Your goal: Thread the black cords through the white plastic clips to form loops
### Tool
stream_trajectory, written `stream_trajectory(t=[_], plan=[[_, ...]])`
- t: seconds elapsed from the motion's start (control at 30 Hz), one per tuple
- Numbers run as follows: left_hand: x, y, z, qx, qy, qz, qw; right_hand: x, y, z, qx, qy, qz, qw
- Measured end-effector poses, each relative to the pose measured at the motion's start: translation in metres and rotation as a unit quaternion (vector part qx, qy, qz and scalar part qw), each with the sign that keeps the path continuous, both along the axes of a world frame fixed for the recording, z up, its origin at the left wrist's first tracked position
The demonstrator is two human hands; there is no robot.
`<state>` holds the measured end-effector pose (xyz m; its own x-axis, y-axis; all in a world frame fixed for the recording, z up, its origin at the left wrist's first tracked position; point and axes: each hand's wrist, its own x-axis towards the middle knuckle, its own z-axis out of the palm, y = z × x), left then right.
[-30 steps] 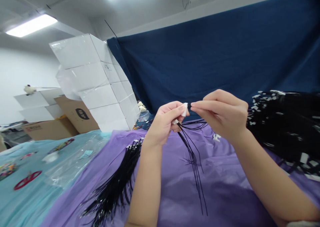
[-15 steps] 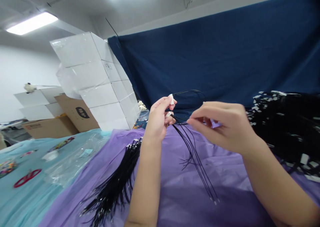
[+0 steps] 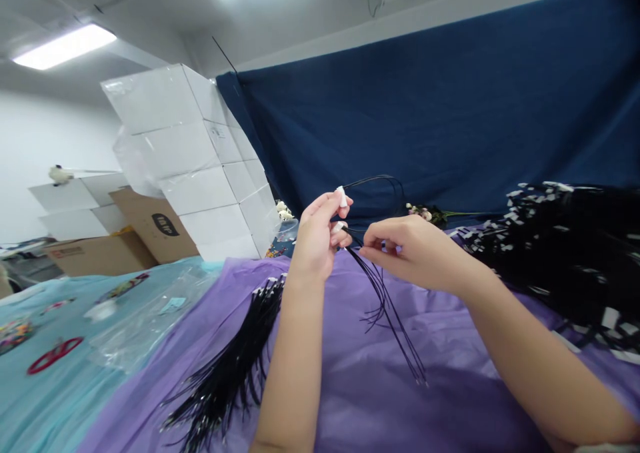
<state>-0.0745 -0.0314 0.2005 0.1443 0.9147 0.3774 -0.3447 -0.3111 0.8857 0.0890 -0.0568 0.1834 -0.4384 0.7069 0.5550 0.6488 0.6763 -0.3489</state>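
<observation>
Both hands up in front of the chest, close together over the purple cloth (image 3: 350,373) on the bench. Left hand (image 3: 315,240) pinched shut on a small bunch of thin black cords (image 3: 387,306), with a little white tag (image 3: 342,196) sticking up between thumb and forefinger and a second white tag (image 3: 339,227) lower down by the other fingers. One cord looping up and over from the top tag toward the blue curtain (image 3: 450,106). Rest of the bunch hanging down from the left hand, loose ends trailing onto the purple cloth. Right hand (image 3: 413,253) just beside the left, fingertips closed narrow right at the cords where they leave the left hand; looks like pinching one, but too fine to say for sure.

Bigger bundle of black cords (image 3: 230,373) lying flat on the cloth by the left forearm. Huge heap of tagged black cords (image 3: 565,253) piled at the right side. Stack of white boxes (image 3: 185,166) and a brown carton (image 3: 150,230) at the back left, clear plastic bag (image 3: 145,320) on the light blue cloth (image 3: 60,400).
</observation>
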Motion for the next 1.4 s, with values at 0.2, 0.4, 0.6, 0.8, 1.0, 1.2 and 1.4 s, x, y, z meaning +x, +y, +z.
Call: stream_trajectory(t=[0.2,0.4,0.6,0.8,1.0,1.2,1.4], plan=[[0.001,0.0,0.001,-0.003,-0.001,-0.002,1.0,-0.001,0.003,-0.001,-0.019,-0.002,0.001,1.0],[0.001,-0.001,0.002,-0.004,-0.001,-0.003,1.0,0.0,0.008,-0.003,-0.065,0.03,0.043,0.996],[0.0,-0.001,0.002,-0.004,-0.003,-0.001,1.0,0.0,0.01,-0.006,-0.079,0.05,0.076,0.993],[0.0,-0.002,0.002,-0.005,0.004,-0.005,1.0,0.0,0.01,-0.006,-0.088,0.073,0.093,0.989],[-0.001,-0.003,0.003,0.003,0.007,-0.006,1.0,0.0,0.012,-0.006,-0.112,0.112,0.131,0.979],[-0.002,-0.005,0.004,-0.004,0.012,-0.001,1.0,0.0,0.014,-0.007,-0.133,0.143,0.151,0.969],[-0.003,-0.004,0.003,0.0,0.011,-0.004,1.0,-0.001,0.015,-0.008,-0.14,0.199,0.171,0.955]])
